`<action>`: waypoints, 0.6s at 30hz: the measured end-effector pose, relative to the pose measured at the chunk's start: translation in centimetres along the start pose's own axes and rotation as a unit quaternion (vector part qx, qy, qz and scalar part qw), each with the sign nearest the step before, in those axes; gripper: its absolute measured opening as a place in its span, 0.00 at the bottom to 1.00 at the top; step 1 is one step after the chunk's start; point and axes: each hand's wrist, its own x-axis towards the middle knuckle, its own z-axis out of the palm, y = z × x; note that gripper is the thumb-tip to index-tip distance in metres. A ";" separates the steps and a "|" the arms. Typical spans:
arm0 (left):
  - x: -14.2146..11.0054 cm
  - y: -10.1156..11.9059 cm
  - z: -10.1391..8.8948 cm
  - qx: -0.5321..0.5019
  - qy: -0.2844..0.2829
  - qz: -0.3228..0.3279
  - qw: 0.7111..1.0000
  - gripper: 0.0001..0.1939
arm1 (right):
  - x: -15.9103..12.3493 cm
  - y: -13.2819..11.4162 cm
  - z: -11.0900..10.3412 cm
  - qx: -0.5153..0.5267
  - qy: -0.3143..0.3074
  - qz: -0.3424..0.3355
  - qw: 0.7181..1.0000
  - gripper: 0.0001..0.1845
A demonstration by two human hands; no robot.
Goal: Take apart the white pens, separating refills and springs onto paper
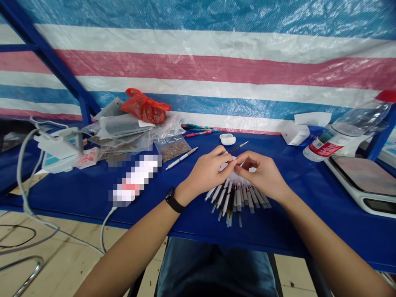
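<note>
Fingertips meet at the middle of the table, where my left hand (210, 166) and my right hand (261, 169) are closed in pinches. Whatever they pinch is hidden or too small to make out. A fan of slim white-and-grey tubes with clear ends (236, 196) lies just below my fingers, spread toward the table's front edge. Some white material shows between the hands, partly covered by them. Beyond my left fingertips lies a thin dark rod with a light tip (240, 146); whether my fingers touch it I cannot tell. A white earbud case (227, 139) rests behind it.
To the left lie a white pen (182, 158), a zip bag of brown bits (171, 147), a red plastic bag (145, 106), a blurred-out device (136, 181) and a power strip (60, 148). A plastic bottle (334, 140) and a digital scale (365, 181) stand at right.
</note>
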 end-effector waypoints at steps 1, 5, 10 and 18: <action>0.0 0.0 0.0 0.001 -0.002 0.000 1.000 0.16 | 0.0 0.0 0.0 -0.002 0.001 0.002 1.000 0.08; 0.0 0.0 0.0 0.014 -0.008 0.000 1.000 0.16 | 0.0 0.0 0.0 -0.006 0.002 0.002 1.000 0.08; 0.0 0.0 -0.1 0.024 -0.011 0.002 1.000 0.16 | 0.0 -0.1 0.1 -0.004 -0.002 0.002 1.000 0.08; 0.0 0.0 -0.1 0.029 -0.020 0.002 0.999 0.16 | 0.0 -0.1 0.2 -0.004 -0.003 0.004 1.000 0.09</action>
